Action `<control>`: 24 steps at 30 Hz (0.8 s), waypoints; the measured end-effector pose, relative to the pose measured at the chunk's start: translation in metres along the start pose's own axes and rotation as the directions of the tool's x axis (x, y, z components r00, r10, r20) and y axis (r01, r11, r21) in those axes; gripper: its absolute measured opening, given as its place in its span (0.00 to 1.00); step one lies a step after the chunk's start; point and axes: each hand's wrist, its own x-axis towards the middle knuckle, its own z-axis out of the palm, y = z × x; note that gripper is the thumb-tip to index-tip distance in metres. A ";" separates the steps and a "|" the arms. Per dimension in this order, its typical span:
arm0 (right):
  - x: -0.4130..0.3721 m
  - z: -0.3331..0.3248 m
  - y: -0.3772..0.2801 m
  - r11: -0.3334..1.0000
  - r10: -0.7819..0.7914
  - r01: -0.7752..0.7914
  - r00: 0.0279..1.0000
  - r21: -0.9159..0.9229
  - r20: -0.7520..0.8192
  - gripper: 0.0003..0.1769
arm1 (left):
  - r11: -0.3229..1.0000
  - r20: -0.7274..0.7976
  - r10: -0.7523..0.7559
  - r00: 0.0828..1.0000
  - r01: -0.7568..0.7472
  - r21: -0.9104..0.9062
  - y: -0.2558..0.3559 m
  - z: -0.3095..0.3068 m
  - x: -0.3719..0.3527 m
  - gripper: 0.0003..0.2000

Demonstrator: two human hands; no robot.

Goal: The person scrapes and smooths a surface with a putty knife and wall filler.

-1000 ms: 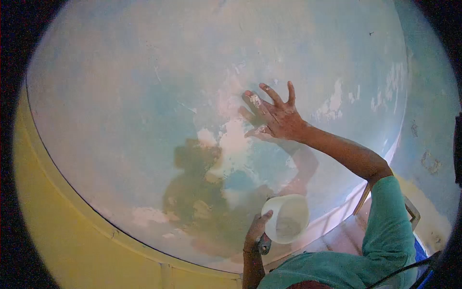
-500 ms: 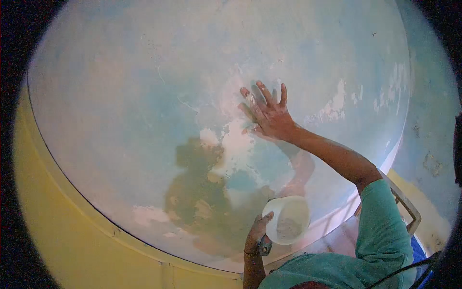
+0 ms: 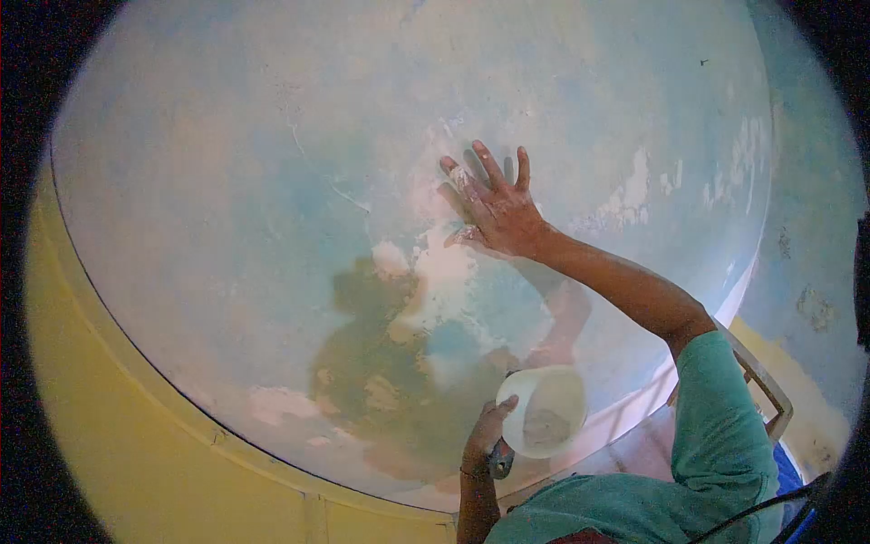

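My right hand (image 3: 500, 210) lies against the pale blue wall (image 3: 227, 254), its fingers spread and smeared with white paste. Around and just below it the wall carries white patches (image 3: 446, 272). Lower down, my left hand (image 3: 486, 437) is closed round the side of a white plastic tub (image 3: 555, 440), thumb over the rim. The tub is tilted so its inside shows, with some pale material at the bottom. A dark tool handle (image 3: 500, 461) sticks out below the tub, gripped in the same hand; the tool's other end is mostly hidden behind the tub.
A yellow lower wall band (image 3: 181, 462) curves along the left and bottom. A chair-like frame (image 3: 770, 394) stands behind my right arm. More white patches (image 3: 634, 195) mark the wall at right. My shadow falls across the middle, and a dark cable (image 3: 770, 503) crosses the lower right.
My right hand has slid a little to the left and up along the wall, still spread. The left hand with the tub stays almost where it was.
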 end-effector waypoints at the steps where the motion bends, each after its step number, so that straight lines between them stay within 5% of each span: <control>1: -0.002 0.003 -0.001 1.000 -0.005 0.005 1.000 -0.012 -0.010 0.39 | 1.000 0.009 0.004 1.000 -0.004 -0.008 -0.001 0.000 0.000 0.18; 5: -0.013 0.003 -0.004 0.992 -0.124 0.124 0.992 0.014 -0.028 0.41 | 0.996 -0.046 0.031 0.998 -0.035 -0.080 -0.026 -0.010 0.016 0.18; 11: -0.007 -0.001 0.010 1.000 0.002 -0.002 0.995 -0.006 -0.103 0.44 | 0.996 0.043 0.027 0.999 -0.023 -0.086 0.002 0.004 -0.005 0.18; 14: -0.001 -0.009 0.003 0.999 0.044 -0.044 0.999 0.006 0.008 0.45 | 0.999 0.097 0.026 0.995 -0.021 -0.050 -0.003 0.000 0.002 0.19; 17: -0.003 0.004 -0.001 0.998 -0.049 0.053 0.990 0.027 -0.131 0.43 | 0.988 0.078 0.084 0.993 -0.073 -0.136 -0.001 0.008 0.002 0.19; 20: -0.006 -0.002 -0.007 0.994 -0.100 0.104 0.989 0.028 -0.108 0.42 | 0.999 0.083 0.011 0.997 -0.008 -0.045 0.005 0.005 0.001 0.19; 24: -0.018 0.007 -0.009 0.979 -0.186 0.189 0.981 0.069 -0.057 0.45 | 0.972 0.043 0.021 0.999 -0.010 -0.233 0.003 0.006 -0.002 0.18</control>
